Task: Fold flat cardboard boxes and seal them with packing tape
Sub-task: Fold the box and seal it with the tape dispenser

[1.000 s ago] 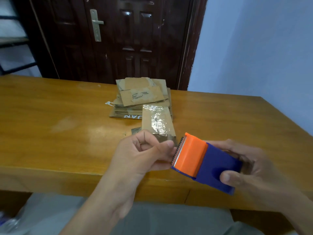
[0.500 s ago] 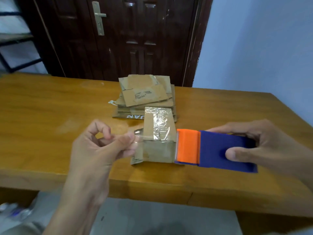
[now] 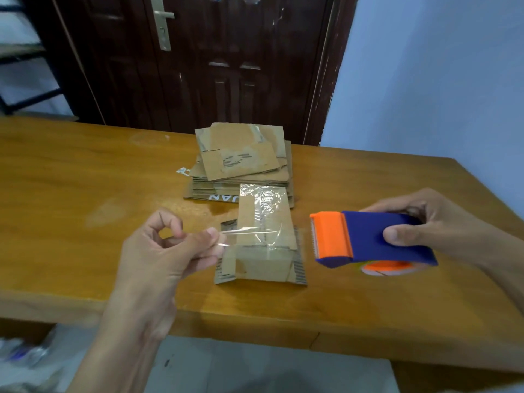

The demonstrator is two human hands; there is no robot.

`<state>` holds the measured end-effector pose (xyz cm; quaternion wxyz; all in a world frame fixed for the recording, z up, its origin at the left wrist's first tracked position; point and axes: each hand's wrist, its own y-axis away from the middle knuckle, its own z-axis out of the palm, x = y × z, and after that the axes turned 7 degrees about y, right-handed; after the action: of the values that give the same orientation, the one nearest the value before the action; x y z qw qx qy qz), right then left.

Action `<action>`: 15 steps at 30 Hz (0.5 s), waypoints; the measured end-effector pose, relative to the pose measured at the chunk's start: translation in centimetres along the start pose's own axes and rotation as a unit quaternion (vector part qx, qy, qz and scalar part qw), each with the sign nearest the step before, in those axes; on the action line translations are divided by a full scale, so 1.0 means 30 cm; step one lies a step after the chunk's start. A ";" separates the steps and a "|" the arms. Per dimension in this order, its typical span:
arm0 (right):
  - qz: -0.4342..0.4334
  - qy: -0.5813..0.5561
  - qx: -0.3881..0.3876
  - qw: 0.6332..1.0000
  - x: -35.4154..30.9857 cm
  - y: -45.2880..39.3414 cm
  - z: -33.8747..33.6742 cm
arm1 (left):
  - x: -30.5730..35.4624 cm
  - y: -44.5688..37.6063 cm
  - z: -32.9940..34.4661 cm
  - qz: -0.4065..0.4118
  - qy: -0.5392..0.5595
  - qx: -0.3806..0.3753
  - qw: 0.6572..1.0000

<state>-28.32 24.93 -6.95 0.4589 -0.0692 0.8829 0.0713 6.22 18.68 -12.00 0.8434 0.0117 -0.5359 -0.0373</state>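
My left hand [image 3: 158, 251] pinches the free end of a clear tape strip [image 3: 249, 236], stretched across the small folded box [image 3: 263, 239] near the desk's [image 3: 85, 180] front edge. My right hand [image 3: 431, 231] grips the blue-and-orange tape dispenser [image 3: 368, 241], held just right of the box. A stack of flat cardboard boxes [image 3: 243, 163] lies toward the back edge.

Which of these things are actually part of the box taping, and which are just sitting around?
In use:
small brown cardboard box
clear packing tape strip, pinched by left hand
blue-and-orange tape dispenser, held by right hand

Lying about:
stack of flattened cardboard boxes
dark wooden door
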 end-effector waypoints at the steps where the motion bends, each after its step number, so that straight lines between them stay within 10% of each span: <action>1: 0.002 0.000 0.001 1.000 0.005 -0.008 -0.004 | -0.001 -0.001 -0.002 -0.005 -0.008 -0.003 1.000; 15: 0.034 -0.035 -0.012 0.999 0.109 -0.064 0.035 | -0.079 -0.056 -0.037 -0.042 -0.027 0.009 0.999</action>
<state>-28.99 23.07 -10.36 0.4855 -0.0418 0.8675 0.0995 6.13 17.15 -14.71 0.8261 0.0410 -0.5579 -0.0677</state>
